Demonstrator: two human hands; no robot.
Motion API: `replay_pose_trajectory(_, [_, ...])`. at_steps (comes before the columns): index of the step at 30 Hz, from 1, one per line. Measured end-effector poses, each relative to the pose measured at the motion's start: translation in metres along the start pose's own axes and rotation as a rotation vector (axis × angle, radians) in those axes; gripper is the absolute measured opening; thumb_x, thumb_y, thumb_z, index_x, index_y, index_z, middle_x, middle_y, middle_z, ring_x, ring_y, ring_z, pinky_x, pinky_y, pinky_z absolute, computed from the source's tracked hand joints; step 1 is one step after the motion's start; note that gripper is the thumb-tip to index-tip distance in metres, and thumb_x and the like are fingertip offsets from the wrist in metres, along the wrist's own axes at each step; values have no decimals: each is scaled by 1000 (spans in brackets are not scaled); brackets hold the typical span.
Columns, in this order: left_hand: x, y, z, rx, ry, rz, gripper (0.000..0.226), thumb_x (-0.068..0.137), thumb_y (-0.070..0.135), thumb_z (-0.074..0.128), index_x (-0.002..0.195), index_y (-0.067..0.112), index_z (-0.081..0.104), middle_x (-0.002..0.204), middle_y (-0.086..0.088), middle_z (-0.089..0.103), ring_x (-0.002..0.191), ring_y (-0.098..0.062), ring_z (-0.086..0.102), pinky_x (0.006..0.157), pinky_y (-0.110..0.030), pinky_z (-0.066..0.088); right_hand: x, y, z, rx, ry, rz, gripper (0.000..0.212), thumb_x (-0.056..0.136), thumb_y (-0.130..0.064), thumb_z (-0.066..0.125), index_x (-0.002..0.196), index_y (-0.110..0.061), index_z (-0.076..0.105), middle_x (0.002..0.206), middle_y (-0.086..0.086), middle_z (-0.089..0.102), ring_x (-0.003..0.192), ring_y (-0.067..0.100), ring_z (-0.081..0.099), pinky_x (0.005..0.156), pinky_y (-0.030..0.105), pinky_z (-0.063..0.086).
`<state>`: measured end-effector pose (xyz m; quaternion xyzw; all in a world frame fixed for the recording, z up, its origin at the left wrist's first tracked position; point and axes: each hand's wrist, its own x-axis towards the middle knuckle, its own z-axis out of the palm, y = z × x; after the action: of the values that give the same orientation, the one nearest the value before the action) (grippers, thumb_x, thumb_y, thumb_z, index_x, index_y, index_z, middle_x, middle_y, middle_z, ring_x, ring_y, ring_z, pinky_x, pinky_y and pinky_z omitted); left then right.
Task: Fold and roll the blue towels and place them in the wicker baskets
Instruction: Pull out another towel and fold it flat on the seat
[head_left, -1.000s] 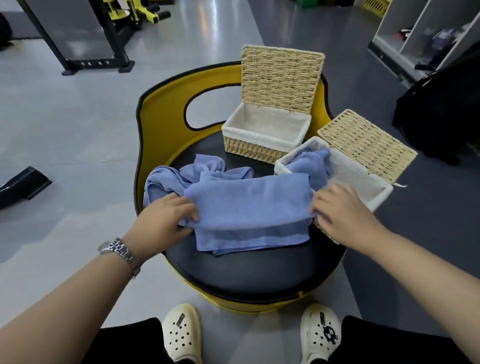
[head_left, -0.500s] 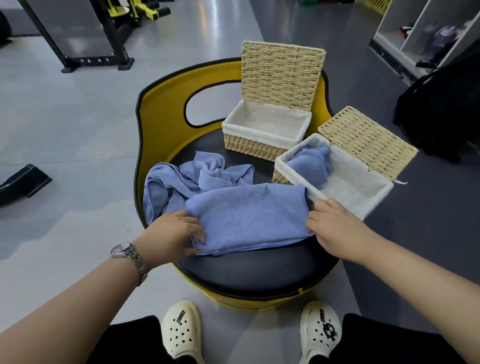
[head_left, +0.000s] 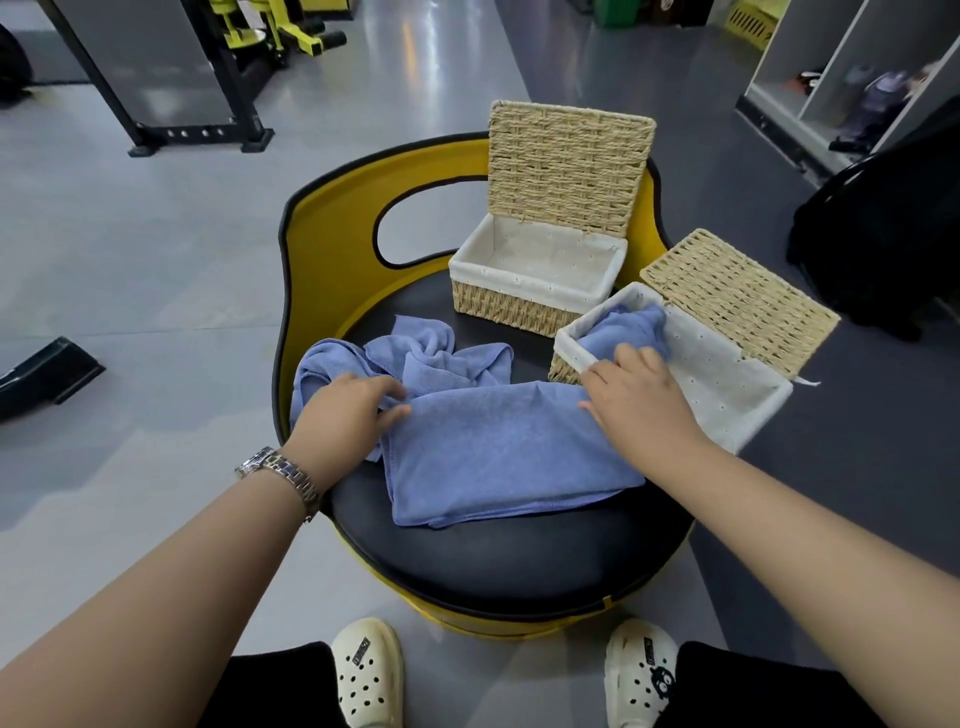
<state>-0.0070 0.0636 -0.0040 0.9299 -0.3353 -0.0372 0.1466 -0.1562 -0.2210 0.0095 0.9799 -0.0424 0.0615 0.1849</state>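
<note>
The folded blue towel (head_left: 498, 447) is laid flat across the black seat (head_left: 509, 561) of the yellow chair (head_left: 322, 249), between the two hands; its far edge is being worked at both ends. The left hand (head_left: 345, 410) is set on the towel's left end, fingers bent and the cloth apparently pinched at the far corner; the right hand (head_left: 636, 400) is laid on the right end, knuckles up, fingers curled over the edge, though whether cloth is actually gripped beneath cannot be told. A crumpled towel (head_left: 415, 358) is heaped just beyond, on the far left of the seat; another towel (head_left: 626, 327) is already tucked into the near basket (head_left: 727, 410) on the right; the far basket (head_left: 535, 270), lid propped up, is seen with only its white lining.

The towel is judged light, soft and limp; no shape will be held unless it is pressed flat; layers are likely to slide apart if lifted by one point. Hold is best taken at both far corners together, the fold pulled taut, then rolled from one short end with flat fingers kept on the roll.
</note>
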Motion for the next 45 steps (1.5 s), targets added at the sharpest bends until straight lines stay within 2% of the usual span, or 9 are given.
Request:
replay_pose_trajectory(4, [-1,-5,4,-25,-134,27,28,88,40,60,115,30,60,98,5,68,88,-16,59,71,-34,50,0,-7,2,-66,-107,-20,21,60,-17,82,65,-15,62,64,2,61,72,26,52,66,36,26])
replay_pose_trajectory(7, [-5,-1,1,-10,-169,19,10,85,34,66,87,31,57,76,7,60,71,-14,52,56,-24,36,-4,-4,0,-48,-144,-7,17,62,-7,75,65,-17,62,64,1,62,74,26,52,67,36,27])
replay_pose_trajectory(9, [-9,2,-5,-44,-191,3,21,85,34,67,72,30,51,65,8,53,64,-15,49,53,-24,32,-6,4,-5,0,-102,6,12,62,-9,73,64,-15,63,64,3,61,74,28,52,68,37,28])
replay_pose_trajectory(15, [-33,-2,-35,-297,-176,-79,16,84,39,69,76,32,57,75,9,62,72,-10,56,61,-25,40,-26,31,-43,252,-43,74,14,85,-29,50,73,-22,48,73,-1,47,82,26,47,82,40,33])
replay_pose_trajectory(19, [-55,-2,-59,-326,-72,-83,16,83,39,70,76,29,60,72,9,63,71,-11,59,65,-35,49,-44,38,-70,407,-8,103,10,89,-34,56,87,-24,57,79,-4,54,85,20,48,90,36,31])
replay_pose_trajectory(28, [-84,12,-79,-498,64,-49,32,82,46,69,83,15,64,77,-4,64,75,-29,58,67,-45,49,-75,43,-95,688,-50,121,6,92,-28,53,89,-24,58,78,-3,52,81,14,37,69,28,19])
replay_pose_trajectory(34, [-52,7,-30,-108,-34,-144,27,84,54,60,80,29,52,72,9,59,71,-16,59,57,-31,42,-52,20,-43,588,-152,156,12,90,-35,53,83,-30,45,79,-3,56,84,24,52,76,33,30])
replay_pose_trajectory(37, [-38,5,-5,69,35,-161,26,87,54,55,86,28,51,75,5,60,72,-21,59,55,-28,34,-43,7,-26,519,-140,199,10,92,-34,53,93,-23,54,88,4,55,89,25,47,80,32,30])
replay_pose_trajectory(45, [-17,-4,10,-39,5,-310,40,84,59,56,107,27,60,94,4,68,81,-16,62,63,-29,50,-23,-6,2,299,-49,288,23,89,-35,57,99,-14,59,88,9,60,86,29,51,81,37,34])
